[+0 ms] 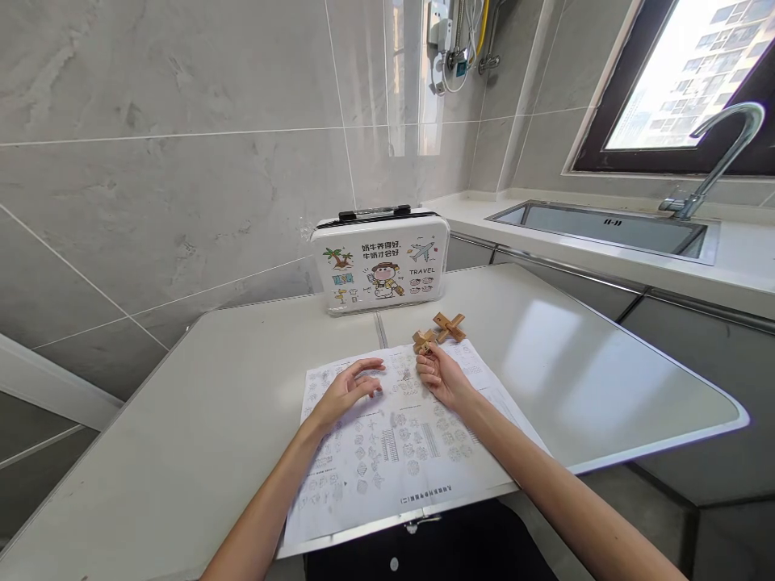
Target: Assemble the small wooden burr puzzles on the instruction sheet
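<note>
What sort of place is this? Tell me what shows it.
Probably a home kitchen: a steel sink with a curved faucet set in the counter, grey tiled walls, and a white table where the right hand holds a wooden puzzle.

White table (575, 363), seam running front to back at mid-width. Printed sheet (393, 452) flat at near edge, spanning the seam. Wooden cross puzzle (449, 326) on bare top just beyond the sheet. Small wooden piece (424, 339) over the sheet's far edge; contact unclear. Illustrated case (380, 262) upright at far edge, by the wall.
</note>
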The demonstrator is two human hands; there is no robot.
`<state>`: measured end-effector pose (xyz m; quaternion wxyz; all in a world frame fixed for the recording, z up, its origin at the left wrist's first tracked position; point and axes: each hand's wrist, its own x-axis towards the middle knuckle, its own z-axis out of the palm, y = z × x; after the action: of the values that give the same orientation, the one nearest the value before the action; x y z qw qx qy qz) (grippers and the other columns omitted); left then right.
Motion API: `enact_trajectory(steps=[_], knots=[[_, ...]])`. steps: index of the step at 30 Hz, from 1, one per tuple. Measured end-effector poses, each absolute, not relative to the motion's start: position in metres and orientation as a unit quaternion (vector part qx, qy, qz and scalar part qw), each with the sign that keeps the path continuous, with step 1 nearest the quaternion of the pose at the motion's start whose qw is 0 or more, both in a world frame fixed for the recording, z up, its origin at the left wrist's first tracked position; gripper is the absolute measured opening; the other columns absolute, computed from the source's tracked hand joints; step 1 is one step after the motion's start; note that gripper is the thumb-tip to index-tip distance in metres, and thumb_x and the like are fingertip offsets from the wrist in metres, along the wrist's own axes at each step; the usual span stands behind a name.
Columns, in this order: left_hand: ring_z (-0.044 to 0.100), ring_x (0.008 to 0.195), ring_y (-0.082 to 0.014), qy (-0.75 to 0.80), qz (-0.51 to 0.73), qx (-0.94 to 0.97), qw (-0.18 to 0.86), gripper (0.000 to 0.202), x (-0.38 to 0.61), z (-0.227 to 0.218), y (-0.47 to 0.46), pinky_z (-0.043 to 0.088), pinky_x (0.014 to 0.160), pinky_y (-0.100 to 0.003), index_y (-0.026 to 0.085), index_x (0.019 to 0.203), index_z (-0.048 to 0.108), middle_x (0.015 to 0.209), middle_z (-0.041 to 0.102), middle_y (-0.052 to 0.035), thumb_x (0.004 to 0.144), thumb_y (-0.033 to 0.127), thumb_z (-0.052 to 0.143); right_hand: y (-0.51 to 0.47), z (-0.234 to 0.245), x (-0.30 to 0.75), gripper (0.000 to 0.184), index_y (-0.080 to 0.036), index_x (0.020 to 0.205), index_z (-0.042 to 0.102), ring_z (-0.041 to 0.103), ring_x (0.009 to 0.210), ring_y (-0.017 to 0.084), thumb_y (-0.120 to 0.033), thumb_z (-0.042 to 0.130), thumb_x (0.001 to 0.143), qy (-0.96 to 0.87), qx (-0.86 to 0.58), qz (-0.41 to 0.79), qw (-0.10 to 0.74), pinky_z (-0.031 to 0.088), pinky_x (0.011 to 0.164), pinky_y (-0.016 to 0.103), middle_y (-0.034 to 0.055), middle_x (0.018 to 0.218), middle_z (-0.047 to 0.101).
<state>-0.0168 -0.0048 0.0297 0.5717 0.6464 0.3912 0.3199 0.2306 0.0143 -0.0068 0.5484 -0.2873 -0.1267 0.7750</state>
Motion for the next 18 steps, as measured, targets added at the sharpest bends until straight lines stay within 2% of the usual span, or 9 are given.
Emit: enact_trajectory(steps=[6, 9, 12, 18], knots=[[0.065, 0.098, -0.0196, 0.395, 0.312, 0.648, 0.571, 0.046, -0.0169, 0.0308, -0.0055, 0.049, 0.092, -0.039, 0.025, 0.135, 0.064, 0.142, 0.062, -0.0125, 0.095, 0.047, 0.07, 0.0194, -0.0121, 0.2371, 0.029, -0.024, 0.081, 0.04, 0.028, 0.042, 0.007, -0.034, 0.049, 0.107, -0.115, -0.269, 0.777, 0.558, 0.03, 0.029, 0.01, -0.0074, 0.063, 0.035], [0.064, 0.099, -0.0198, 0.393, 0.311, 0.647, 0.574, 0.046, -0.0165, 0.0322, -0.0061, 0.049, 0.092, -0.038, 0.024, 0.135, 0.064, 0.142, 0.062, -0.0128, 0.095, 0.046, 0.07, 0.0214, -0.0139, 0.2399, 0.03, -0.025, 0.082, 0.04, 0.029, 0.042, 0.007, -0.036, 0.053, 0.106, -0.112, -0.264, 0.776, 0.562, 0.031, 0.028, 0.011, -0.0075, 0.064, 0.034], [0.064, 0.099, -0.0198, 0.392, 0.312, 0.648, 0.574, 0.045, -0.016, 0.0339, -0.0068, 0.049, 0.092, -0.038, 0.023, 0.134, 0.064, 0.141, 0.062, -0.0133, 0.095, 0.045, 0.07, 0.0219, -0.0139, 0.2406, 0.03, -0.025, 0.082, 0.04, 0.031, 0.042, 0.008, -0.037, 0.055, 0.106, -0.098, -0.256, 0.775, 0.57, 0.032, 0.027, 0.012, -0.0069, 0.065, 0.036], [0.066, 0.1, -0.0206, 0.391, 0.315, 0.647, 0.574, 0.045, -0.0152, 0.0356, -0.0076, 0.05, 0.091, -0.038, 0.022, 0.133, 0.065, 0.14, 0.063, -0.0136, 0.094, 0.045, 0.071, 0.0185, -0.0102, 0.2378, 0.027, -0.024, 0.084, 0.043, 0.034, 0.042, 0.007, -0.035, 0.048, 0.109, -0.065, -0.246, 0.772, 0.582, 0.032, 0.028, 0.011, -0.0052, 0.068, 0.04]])
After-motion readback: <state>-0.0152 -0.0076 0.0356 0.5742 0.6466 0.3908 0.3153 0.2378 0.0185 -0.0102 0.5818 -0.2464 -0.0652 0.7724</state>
